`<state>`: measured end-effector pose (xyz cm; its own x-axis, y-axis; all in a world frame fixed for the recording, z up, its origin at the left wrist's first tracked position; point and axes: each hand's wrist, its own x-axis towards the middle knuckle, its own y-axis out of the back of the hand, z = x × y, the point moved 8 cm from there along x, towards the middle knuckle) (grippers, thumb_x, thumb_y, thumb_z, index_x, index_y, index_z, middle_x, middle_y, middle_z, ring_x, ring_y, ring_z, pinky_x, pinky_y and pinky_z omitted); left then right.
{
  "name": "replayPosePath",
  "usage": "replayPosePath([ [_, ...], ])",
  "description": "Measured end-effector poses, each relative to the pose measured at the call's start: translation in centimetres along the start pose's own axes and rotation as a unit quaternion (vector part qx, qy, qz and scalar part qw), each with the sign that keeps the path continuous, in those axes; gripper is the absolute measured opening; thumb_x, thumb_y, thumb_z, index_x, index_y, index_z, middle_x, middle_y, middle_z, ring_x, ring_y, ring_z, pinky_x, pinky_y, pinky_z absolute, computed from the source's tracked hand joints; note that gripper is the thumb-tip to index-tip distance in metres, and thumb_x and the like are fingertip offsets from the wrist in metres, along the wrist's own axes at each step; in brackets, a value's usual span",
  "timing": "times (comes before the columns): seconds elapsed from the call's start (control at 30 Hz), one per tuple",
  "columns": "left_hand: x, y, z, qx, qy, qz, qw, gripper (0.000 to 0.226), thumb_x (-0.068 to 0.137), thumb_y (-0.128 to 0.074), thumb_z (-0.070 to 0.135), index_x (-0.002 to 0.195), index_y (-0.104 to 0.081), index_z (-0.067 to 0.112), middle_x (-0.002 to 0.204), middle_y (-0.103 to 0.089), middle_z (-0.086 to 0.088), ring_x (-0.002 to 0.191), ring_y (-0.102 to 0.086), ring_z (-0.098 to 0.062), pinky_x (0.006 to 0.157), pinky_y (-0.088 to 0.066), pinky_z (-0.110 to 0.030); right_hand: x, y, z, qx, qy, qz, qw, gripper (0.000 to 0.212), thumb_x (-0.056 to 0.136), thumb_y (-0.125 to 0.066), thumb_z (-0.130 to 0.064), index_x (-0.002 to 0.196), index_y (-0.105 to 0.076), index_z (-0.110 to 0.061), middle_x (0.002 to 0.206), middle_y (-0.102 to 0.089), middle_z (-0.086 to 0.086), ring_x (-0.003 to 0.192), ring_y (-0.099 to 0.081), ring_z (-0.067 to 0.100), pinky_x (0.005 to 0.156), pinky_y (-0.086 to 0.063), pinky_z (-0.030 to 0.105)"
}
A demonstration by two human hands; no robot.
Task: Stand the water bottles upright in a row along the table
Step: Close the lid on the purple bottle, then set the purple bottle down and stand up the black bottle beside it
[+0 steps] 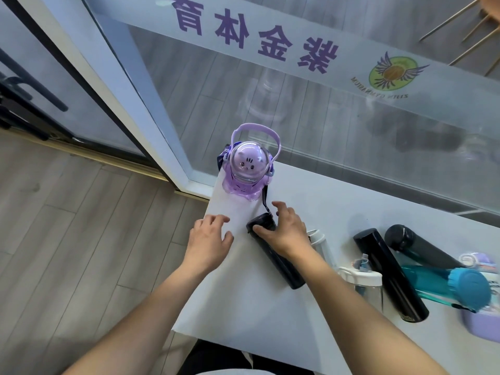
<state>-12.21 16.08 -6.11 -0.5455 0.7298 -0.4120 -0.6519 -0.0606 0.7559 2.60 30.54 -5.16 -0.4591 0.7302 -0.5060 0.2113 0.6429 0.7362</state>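
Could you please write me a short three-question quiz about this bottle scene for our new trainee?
1. True or false: the purple cat bottle stands upright on the table.
2. Which hand grips the black bottle lying near the table's left end? A) left hand B) right hand
3. Fill in: the blue-capped bottle at the right is ____ (standing or lying).

Key:
1. True.
2. B; the left hand rests open on the table's edge.
3. Lying, across other bottles.
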Motion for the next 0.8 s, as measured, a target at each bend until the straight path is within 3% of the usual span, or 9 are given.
replayPosePath([
  [0.1,-1.3,0.0,0.8,0.092,-0.072,0.036,0.993,0.032,0.085,-0.059,0.027,0.117,-0.062,0.02,0.114,-0.061,-0.004,0.104,-0.054,-0.032,0.087,-0.043,-0.043,-0.3,-0.8,-1.0,-0.058,0.009,-0.002,0.998,0.085,0.073,-0.072,-0.059,0.144,-0.037,-0.027,0.13,-0.054,0.006,0.123,-0.051,0.03,0.104,-0.037,0.042],
  [0.27,-2.8,0.4,1.7,0.142,-0.12,0.068,0.98,0.033,0.079,-0.063,0.025,0.111,-0.064,0.02,0.11,-0.062,-0.004,0.102,-0.057,-0.031,0.085,-0.044,-0.042,0.2,-2.8,-1.4,-0.126,0.002,-0.017,0.992,0.081,0.078,-0.07,-0.052,0.144,-0.035,-0.022,0.13,-0.053,0.008,0.12,-0.052,0.033,0.099,-0.039,0.043],
  [0.63,-5.1,-0.3,3.6,0.179,-0.18,0.069,0.965,0.033,0.075,-0.067,0.022,0.108,-0.064,0.02,0.114,-0.062,-0.005,0.102,-0.057,-0.031,0.09,-0.041,-0.043,-3.6,3.7,-1.8,0.07,0.03,0.099,0.992,0.084,0.071,-0.075,-0.048,0.144,-0.036,-0.033,0.125,-0.049,0.003,0.115,-0.056,0.028,0.103,-0.045,0.044],
  [0.8,-6.1,-0.5,4.4,0.185,-0.185,0.071,0.963,0.032,0.074,-0.069,0.024,0.106,-0.066,0.02,0.113,-0.063,-0.005,0.1,-0.058,-0.031,0.091,-0.041,-0.043,-6.3,7.1,-0.8,0.116,0.055,0.137,0.982,0.08,0.073,-0.08,-0.042,0.142,-0.042,-0.033,0.125,-0.046,-0.002,0.107,-0.058,0.017,0.093,-0.046,0.027],
])
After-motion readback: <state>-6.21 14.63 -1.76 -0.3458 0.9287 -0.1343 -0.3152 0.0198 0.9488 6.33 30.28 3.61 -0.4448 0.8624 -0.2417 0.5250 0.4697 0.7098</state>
